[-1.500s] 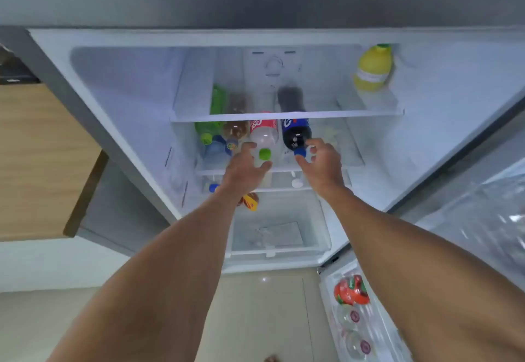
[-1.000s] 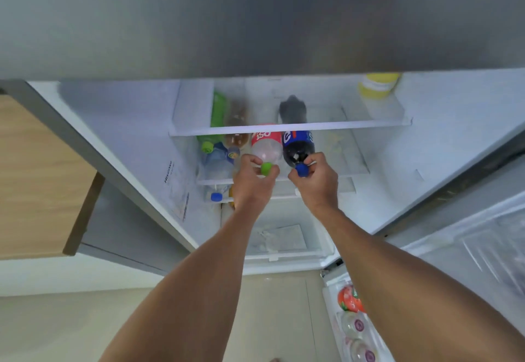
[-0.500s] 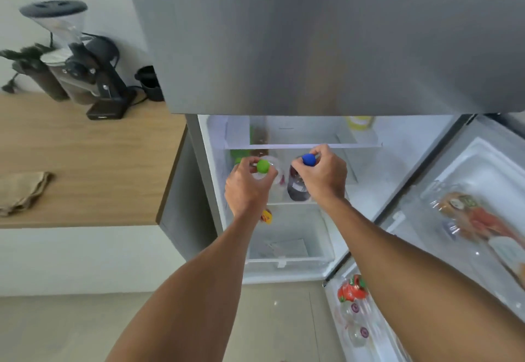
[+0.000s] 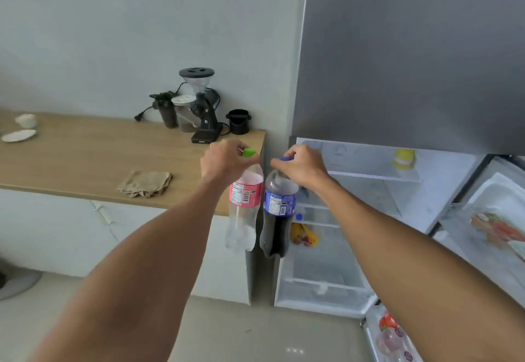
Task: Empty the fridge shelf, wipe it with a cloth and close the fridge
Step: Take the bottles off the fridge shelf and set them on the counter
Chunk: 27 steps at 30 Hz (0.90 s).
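Note:
My left hand [image 4: 224, 160] grips the green-capped neck of a clear soda bottle with a red label [image 4: 244, 208]. A dark cola bottle with a blue label [image 4: 277, 214] hangs by its blue cap from my right hand [image 4: 304, 165]. Both bottles hang upright in the air, side by side, left of the open fridge [image 4: 355, 248] and by the end of the wooden counter [image 4: 85, 157]. A folded beige cloth [image 4: 145, 184] lies on the counter near its front edge. A yellow bottle [image 4: 403, 158] stands on the fridge's upper glass shelf [image 4: 375, 177].
A coffee grinder [image 4: 199, 106], a black cup [image 4: 238, 121] and a small potted plant [image 4: 164, 106] stand at the counter's back right. A white cup and saucer [image 4: 21, 130] sit far left. The fridge door [image 4: 488, 233], open at right, holds packaged items.
Both hands pulled the two bottles off the fridge shelf and carried them left and out toward the counter. My view swung left, bringing the counter and cloth into sight.

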Tool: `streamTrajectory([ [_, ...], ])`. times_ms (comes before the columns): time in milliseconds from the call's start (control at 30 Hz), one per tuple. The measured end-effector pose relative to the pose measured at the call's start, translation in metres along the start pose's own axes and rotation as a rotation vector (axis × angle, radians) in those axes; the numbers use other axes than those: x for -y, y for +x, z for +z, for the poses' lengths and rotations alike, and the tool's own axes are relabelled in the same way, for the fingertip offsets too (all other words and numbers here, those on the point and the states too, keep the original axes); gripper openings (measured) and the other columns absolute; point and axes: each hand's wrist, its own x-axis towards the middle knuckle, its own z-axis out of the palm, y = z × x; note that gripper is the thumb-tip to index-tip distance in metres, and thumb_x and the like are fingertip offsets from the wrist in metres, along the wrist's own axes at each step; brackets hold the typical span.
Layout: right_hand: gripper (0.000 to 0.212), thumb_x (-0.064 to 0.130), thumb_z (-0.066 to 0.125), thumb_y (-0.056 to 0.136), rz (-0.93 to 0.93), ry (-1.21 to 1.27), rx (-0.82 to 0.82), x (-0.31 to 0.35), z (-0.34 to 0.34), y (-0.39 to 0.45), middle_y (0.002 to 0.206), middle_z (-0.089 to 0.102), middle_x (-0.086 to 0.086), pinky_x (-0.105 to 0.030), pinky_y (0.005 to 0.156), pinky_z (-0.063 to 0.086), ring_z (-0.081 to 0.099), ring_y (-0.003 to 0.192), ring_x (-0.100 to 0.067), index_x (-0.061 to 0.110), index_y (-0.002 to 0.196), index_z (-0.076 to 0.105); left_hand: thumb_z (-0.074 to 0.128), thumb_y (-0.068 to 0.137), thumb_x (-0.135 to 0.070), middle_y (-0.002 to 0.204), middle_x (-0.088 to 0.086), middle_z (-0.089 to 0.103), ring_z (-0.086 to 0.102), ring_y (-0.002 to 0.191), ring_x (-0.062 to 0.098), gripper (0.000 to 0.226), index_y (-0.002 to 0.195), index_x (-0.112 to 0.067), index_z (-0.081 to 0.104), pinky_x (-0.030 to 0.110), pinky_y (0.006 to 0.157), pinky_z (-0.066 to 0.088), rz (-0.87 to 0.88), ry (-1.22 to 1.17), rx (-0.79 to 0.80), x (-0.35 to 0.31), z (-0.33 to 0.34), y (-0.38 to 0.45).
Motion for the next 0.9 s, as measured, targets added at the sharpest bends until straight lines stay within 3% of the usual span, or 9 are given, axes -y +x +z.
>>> streamTrajectory([
  [100,0.031,0.048,0.076,0.073,-0.059,0.028,-0.014,0.042,0.021,0.016,0.081,0.070,0.000,-0.029,0.068,0.051,0.063,0.082,-0.020,0.018,0.080,0.073,0.073,0.072,-0.066,0.099,-0.008,0.079,0.072,0.094,0.022,0.045,0.109,-0.040,0.078,0.040,0.079,0.060,-0.002,0.041,-0.082,0.035,-0.036,0.016],
  [200,0.030,0.044,0.075,0.074,-0.082,0.034,-0.033,0.075,0.051,0.040,0.074,0.066,0.000,-0.027,0.061,0.045,0.066,0.080,-0.024,0.015,0.082,0.074,0.075,0.079,-0.065,0.102,-0.010,0.078,0.070,0.097,0.020,0.043,0.112,-0.038,0.076,0.040,0.080,0.058,-0.023,0.059,-0.128,0.074,-0.053,0.038],
  [333,0.032,0.044,0.074,0.076,-0.092,0.003,-0.030,0.103,0.088,0.088,0.073,0.066,-0.002,-0.037,0.069,0.057,0.065,0.079,-0.025,0.012,0.082,0.073,0.073,0.082,-0.064,0.103,-0.013,0.078,0.072,0.096,0.017,0.042,0.114,-0.036,0.075,0.042,0.081,0.059,-0.040,0.061,-0.160,0.120,-0.056,0.078],
  [467,0.037,0.045,0.074,0.080,-0.093,-0.006,-0.013,0.112,0.130,0.149,0.078,0.071,-0.006,-0.035,0.063,0.055,0.064,0.073,-0.021,0.008,0.079,0.074,0.073,0.085,-0.062,0.101,-0.012,0.078,0.073,0.094,0.012,0.042,0.114,-0.033,0.075,0.038,0.080,0.058,-0.021,0.080,-0.132,0.159,-0.046,0.134],
  [633,0.040,0.044,0.075,0.080,-0.072,-0.012,0.021,0.112,0.170,0.203,0.062,0.065,-0.002,-0.027,0.047,0.038,0.055,0.059,-0.017,0.005,0.068,0.071,0.075,0.087,-0.056,0.101,-0.008,0.079,0.072,0.092,0.012,0.042,0.115,-0.025,0.076,0.032,0.077,0.053,0.002,0.088,-0.084,0.187,-0.026,0.193],
  [833,0.035,0.044,0.074,0.081,-0.056,-0.017,0.021,0.111,0.198,0.245,0.067,0.066,-0.001,-0.024,0.047,0.032,0.057,0.062,-0.014,0.011,0.068,0.070,0.072,0.090,-0.054,0.102,-0.006,0.078,0.069,0.092,0.012,0.039,0.114,-0.023,0.077,0.023,0.074,0.036,0.093,0.094,-0.012,0.188,-0.005,0.247],
  [900,0.034,0.043,0.073,0.081,-0.042,0.004,-0.003,0.110,0.201,0.253,0.064,0.064,0.000,-0.023,0.047,0.031,0.058,0.063,-0.016,0.012,0.066,0.067,0.072,0.091,-0.053,0.104,-0.005,0.078,0.069,0.093,0.013,0.040,0.116,-0.022,0.076,0.020,0.074,0.039,0.093,0.087,0.001,0.187,0.000,0.258],
])
